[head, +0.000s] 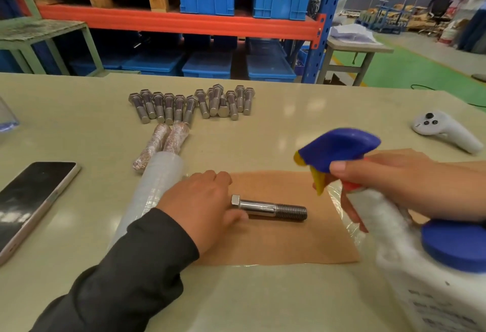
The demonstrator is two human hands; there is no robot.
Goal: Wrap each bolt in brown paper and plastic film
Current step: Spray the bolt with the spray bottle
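Table (79, 126): twelve bare bolts (192, 103), two wrapped bolts (163, 145), one on paper (268, 242).

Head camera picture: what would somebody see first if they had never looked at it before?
Probably the spray bottle at the right, its blue and yellow trigger head gripped by the right hand and aimed toward the middle. There a shiny bolt lies on brown paper, with the left hand touching its head end. Farther back sits a row of bare bolts, with two wrapped bolts just in front.
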